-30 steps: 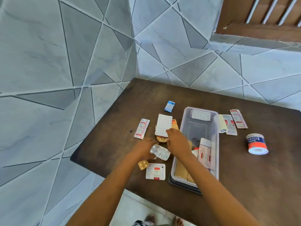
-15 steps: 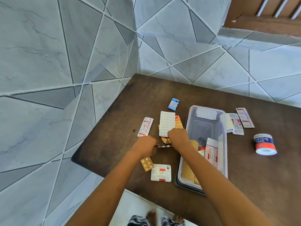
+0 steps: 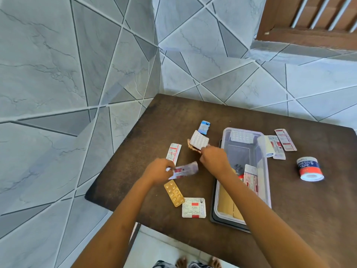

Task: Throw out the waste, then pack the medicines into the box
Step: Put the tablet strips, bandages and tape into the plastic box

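Dark wooden table [image 3: 251,117], bearing all we list. Clear plastic box [image 3: 265,171], just right of our right hand [image 3: 214,159], holding blister packs and a tan packet. Adhesive tape roll [image 3: 310,169], well right of both hands. White blister pack [image 3: 199,141], pinched with a brown strip in our right hand, lifted. Red-and-white strip [image 3: 184,170], blurred, gripped in our left hand [image 3: 158,171]. Gold blister pack [image 3: 174,193] and printed strip [image 3: 193,207], just below the left hand. Blue sachet [image 3: 204,127], beyond the right hand.
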